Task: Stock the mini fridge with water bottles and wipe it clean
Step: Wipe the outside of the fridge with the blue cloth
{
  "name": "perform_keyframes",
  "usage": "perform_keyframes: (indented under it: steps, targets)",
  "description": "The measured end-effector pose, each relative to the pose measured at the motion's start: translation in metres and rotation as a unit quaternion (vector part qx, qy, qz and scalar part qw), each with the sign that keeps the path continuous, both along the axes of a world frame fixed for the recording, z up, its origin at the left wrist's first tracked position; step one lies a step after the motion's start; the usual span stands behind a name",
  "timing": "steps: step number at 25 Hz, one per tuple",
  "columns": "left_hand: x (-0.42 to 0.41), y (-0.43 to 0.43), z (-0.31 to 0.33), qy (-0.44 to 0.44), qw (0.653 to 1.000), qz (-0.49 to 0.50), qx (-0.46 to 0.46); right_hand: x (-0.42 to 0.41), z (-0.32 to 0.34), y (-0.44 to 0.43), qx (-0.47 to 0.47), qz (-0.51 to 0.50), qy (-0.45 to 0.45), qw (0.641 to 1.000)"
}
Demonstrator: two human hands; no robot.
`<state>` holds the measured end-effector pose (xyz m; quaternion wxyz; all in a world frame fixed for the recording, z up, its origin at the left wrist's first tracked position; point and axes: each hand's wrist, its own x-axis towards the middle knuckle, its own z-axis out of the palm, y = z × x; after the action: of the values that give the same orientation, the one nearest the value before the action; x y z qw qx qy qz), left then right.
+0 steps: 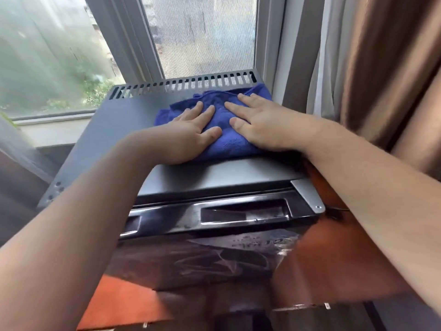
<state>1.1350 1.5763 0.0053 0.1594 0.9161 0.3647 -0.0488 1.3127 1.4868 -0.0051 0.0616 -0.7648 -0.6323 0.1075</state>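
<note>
A blue cloth (223,144) lies bunched on the flat black top of the mini fridge (114,130), toward its back right corner. My left hand (188,134) presses flat on the cloth's left half, fingers straight and spread. My right hand (260,123) presses flat on its right half, fingers straight and pointing toward the window. The two hands sit side by side, thumbs almost meeting. The fridge door's glossy front (214,259) and its recessed handle (243,212) show below, and the door looks closed. No water bottles are in view.
A slotted vent strip (186,83) runs along the fridge's back edge, right against the window (59,56). Brown curtains (381,68) hang close on the right. A grey curtain (19,149) and the window sill (47,132) lie to the left.
</note>
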Motion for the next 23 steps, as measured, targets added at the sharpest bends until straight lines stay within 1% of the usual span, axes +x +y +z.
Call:
perform_keyframes:
  steps: [5, 9, 12, 13, 14, 16, 17, 18, 19, 21, 23]
  targets:
    - [-0.034, -0.063, -0.002, -0.014, 0.999, -0.034, 0.012, -0.028, 0.002, -0.07, 0.012, 0.0, 0.017, 1.0]
    - [-0.055, -0.107, -0.007, -0.047, 0.996, -0.045, 0.055, -0.046, 0.0, -0.117, 0.036, -0.017, 0.015, 0.999]
    - [-0.061, -0.128, -0.011, -0.045, 0.993, -0.06, 0.089, -0.054, -0.004, -0.138, 0.047, -0.036, 0.017, 0.998]
    - [-0.063, -0.134, -0.014, -0.053, 0.992, -0.061, 0.098, -0.059, -0.005, -0.144, 0.069, -0.047, 0.01, 0.996]
    - [-0.066, -0.138, -0.017, -0.076, 0.99, -0.061, 0.105, -0.066, -0.005, -0.152, 0.113, -0.064, 0.003, 0.991]
    - [-0.076, -0.147, -0.021, -0.178, 0.974, -0.055, 0.128, -0.081, -0.007, -0.168, 0.237, -0.088, -0.001, 0.967]
    - [-0.083, -0.152, -0.024, -0.236, 0.959, -0.052, 0.147, -0.087, -0.008, -0.176, 0.274, -0.085, -0.003, 0.958]
    - [-0.089, -0.157, -0.028, -0.273, 0.946, -0.056, 0.165, -0.091, -0.01, -0.182, 0.278, -0.078, -0.011, 0.957]
    - [-0.093, -0.163, -0.032, -0.28, 0.941, -0.067, 0.179, -0.092, -0.012, -0.187, 0.258, -0.065, -0.023, 0.964]
    - [-0.095, -0.174, -0.042, -0.233, 0.946, -0.082, 0.208, -0.088, -0.018, -0.19, 0.218, -0.039, -0.05, 0.974]
    - [-0.088, -0.178, -0.05, -0.216, 0.945, -0.071, 0.235, -0.083, -0.023, -0.186, 0.22, -0.028, -0.066, 0.973]
